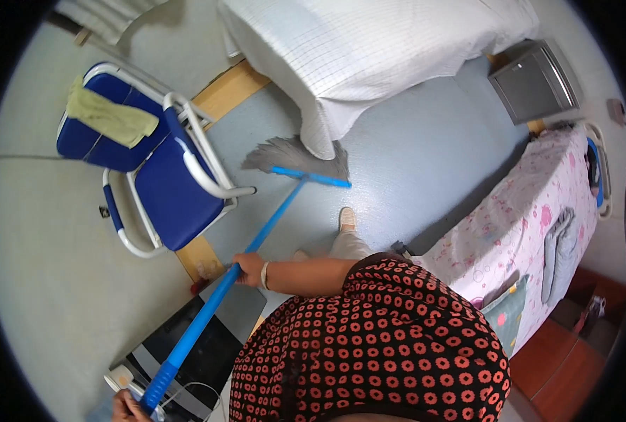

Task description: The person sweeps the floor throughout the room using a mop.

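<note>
A blue-handled dust mop [261, 236] runs diagonally from the lower left to the floor in the middle. Its grey fringed head [295, 153] lies spread out, touching the hanging corner of a white sheet. My right hand [251, 269], with a pale bracelet at the wrist, is wrapped around the middle of the handle. Down at the ribbed grip end, my left hand [128, 408] is closed on the handle, partly cut off by the picture's edge. Just left of the mop head stands a blue and white armchair [176, 190] with a yellow-green towel [109, 116] over it.
A bed with a white sheet [397, 46] stands ahead. Another bed with a pink flowered sheet [495, 239] runs along the right. A grey cabinet [534, 83] is at the far right. Beside my left hand is a black and grey appliance [200, 352] with a white cable. My light shoe [347, 218] stands behind the mop.
</note>
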Action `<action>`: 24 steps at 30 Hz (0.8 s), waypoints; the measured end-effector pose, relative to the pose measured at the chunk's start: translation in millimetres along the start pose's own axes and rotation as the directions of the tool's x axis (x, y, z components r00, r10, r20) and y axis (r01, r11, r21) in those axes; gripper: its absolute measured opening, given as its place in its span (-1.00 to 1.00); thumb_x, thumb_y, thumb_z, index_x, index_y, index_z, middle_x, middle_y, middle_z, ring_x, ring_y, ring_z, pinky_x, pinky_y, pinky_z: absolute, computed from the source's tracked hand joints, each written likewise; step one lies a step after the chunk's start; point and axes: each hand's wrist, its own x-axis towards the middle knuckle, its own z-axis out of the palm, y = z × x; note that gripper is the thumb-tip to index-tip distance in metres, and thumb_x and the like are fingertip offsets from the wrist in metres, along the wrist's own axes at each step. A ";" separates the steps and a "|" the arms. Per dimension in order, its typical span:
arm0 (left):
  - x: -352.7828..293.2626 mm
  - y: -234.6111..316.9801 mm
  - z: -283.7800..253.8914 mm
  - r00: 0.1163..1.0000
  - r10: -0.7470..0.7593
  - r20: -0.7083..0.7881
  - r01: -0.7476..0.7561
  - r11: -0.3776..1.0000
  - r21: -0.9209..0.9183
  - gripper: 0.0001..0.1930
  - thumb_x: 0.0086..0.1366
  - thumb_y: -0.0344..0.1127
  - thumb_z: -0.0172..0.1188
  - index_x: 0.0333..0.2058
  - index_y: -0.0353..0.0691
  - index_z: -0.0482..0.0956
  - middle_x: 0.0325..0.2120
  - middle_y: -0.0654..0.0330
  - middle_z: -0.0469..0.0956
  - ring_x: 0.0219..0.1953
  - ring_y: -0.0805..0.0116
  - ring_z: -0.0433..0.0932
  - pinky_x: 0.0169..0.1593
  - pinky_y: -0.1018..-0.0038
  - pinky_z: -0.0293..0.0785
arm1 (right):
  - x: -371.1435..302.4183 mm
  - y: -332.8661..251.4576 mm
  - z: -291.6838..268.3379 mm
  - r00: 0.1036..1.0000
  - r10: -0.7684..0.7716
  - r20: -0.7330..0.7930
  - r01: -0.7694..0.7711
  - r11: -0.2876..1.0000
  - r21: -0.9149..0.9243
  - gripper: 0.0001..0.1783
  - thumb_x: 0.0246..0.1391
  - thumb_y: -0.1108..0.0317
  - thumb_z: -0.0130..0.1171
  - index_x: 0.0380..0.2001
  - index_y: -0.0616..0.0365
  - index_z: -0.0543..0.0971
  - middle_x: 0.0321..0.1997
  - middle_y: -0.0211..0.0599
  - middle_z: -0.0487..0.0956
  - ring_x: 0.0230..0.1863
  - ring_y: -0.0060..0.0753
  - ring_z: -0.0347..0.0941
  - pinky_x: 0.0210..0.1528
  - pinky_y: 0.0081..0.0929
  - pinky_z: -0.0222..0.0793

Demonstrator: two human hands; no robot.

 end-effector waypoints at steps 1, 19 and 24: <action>12.5 2.4 -0.6 0.998 -0.051 0.023 0.052 0.999 -0.016 -0.74 0.13 -0.30 -0.09 -0.65 -0.34 0.30 -0.78 0.33 0.18 -0.70 0.57 0.08 -0.63 0.62 0.02 | -7.3 -1.5 -6.0 0.997 0.047 0.067 -0.053 0.993 0.103 -0.89 -0.17 0.44 -0.10 -0.53 0.25 0.25 -0.54 -0.17 0.35 -0.51 -0.29 0.34 -0.49 -0.33 0.33; 57.7 85.0 95.7 0.821 0.233 0.521 -0.020 0.924 -0.381 -0.80 -0.14 -0.30 0.14 -0.63 -0.35 0.42 -0.72 0.26 0.38 -0.64 0.56 0.29 -0.53 0.63 0.24 | -59.8 -100.3 -131.5 0.977 -0.045 -0.210 0.142 0.867 0.478 -0.88 -0.18 0.47 -0.11 -0.47 0.22 0.25 -0.52 -0.21 0.33 -0.47 -0.32 0.30 -0.43 -0.32 0.31; 29.6 145.4 138.6 0.617 0.271 0.739 0.019 0.933 -0.359 -0.66 -0.25 -0.40 0.17 -0.39 -0.38 0.42 -0.63 0.13 0.43 -0.60 0.43 0.38 -0.45 0.55 0.33 | -36.0 -156.8 -213.3 0.962 -0.149 -0.227 0.239 0.862 0.448 -0.97 -0.20 0.50 -0.14 -0.63 0.21 0.29 -0.63 -0.23 0.30 -0.55 -0.33 0.28 -0.53 -0.39 0.26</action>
